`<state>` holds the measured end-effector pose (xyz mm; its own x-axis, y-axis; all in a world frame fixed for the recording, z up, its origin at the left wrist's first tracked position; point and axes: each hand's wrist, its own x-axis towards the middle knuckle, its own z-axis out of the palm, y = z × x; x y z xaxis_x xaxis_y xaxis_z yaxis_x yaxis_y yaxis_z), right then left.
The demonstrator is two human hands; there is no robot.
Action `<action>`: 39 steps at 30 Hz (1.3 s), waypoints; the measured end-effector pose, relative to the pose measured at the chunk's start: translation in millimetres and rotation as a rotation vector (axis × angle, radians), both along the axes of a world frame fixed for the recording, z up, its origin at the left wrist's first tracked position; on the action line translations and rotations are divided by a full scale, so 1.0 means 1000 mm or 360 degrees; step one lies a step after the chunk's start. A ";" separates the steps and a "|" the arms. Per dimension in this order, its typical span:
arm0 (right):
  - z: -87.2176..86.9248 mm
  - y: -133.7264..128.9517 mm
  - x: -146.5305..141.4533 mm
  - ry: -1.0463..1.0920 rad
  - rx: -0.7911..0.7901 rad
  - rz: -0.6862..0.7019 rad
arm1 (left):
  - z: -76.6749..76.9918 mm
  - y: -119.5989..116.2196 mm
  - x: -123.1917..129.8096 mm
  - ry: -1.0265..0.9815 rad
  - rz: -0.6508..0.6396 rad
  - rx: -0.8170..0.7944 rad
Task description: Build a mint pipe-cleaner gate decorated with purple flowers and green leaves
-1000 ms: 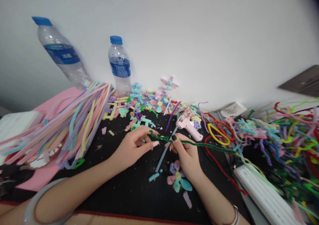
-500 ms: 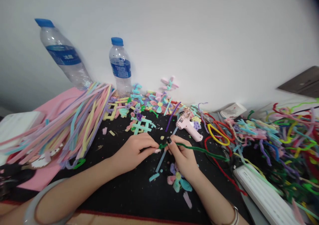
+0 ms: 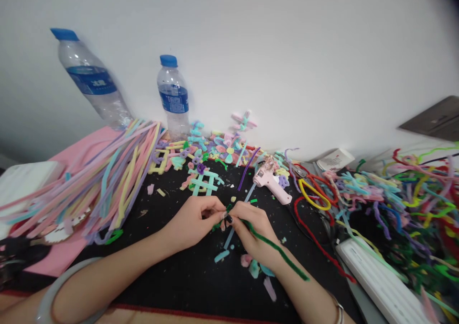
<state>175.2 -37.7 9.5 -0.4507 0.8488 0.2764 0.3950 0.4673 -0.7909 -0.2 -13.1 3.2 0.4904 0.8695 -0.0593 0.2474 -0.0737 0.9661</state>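
Note:
Over the black mat (image 3: 172, 281), both hands meet fingertip to fingertip on a dark green pipe cleaner (image 3: 276, 247). My left hand (image 3: 191, 221) pinches its curled end, which the fingers partly hide. My right hand (image 3: 253, 230) grips it close by, and the long free tail runs back across that wrist. Beneath the hands lies a bluish glue stick (image 3: 229, 238), leading up to a pink glue gun (image 3: 272, 186). A pastel pipe-cleaner flower (image 3: 254, 268) rests under my right hand, mostly covered by it.
A bundle of pastel pipe cleaners (image 3: 122, 171) lies at left on pink paper. Two bottles, a leaning one (image 3: 93, 80) and an upright one (image 3: 174, 96), stand by the wall. Tangled pipe cleaners (image 3: 412, 209) and a white power strip (image 3: 380, 281) are at right.
My right hand has turned and closed in beside my left fingers. The green tail has swung from pointing right to lying down over my right wrist, and the flower is more covered.

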 end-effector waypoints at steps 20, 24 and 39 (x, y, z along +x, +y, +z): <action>0.002 0.000 0.005 0.0256 0.0079 -0.0234 | 0.003 0.002 -0.004 -0.0206 -0.0134 -0.0290; 0.003 0.001 0.007 0.0222 0.0023 -0.0195 | 0.001 0.006 -0.006 -0.0388 -0.0051 -0.0254; 0.000 0.002 -0.001 0.0313 -0.0252 -0.0200 | 0.008 0.003 -0.006 -0.0288 -0.0795 -0.0719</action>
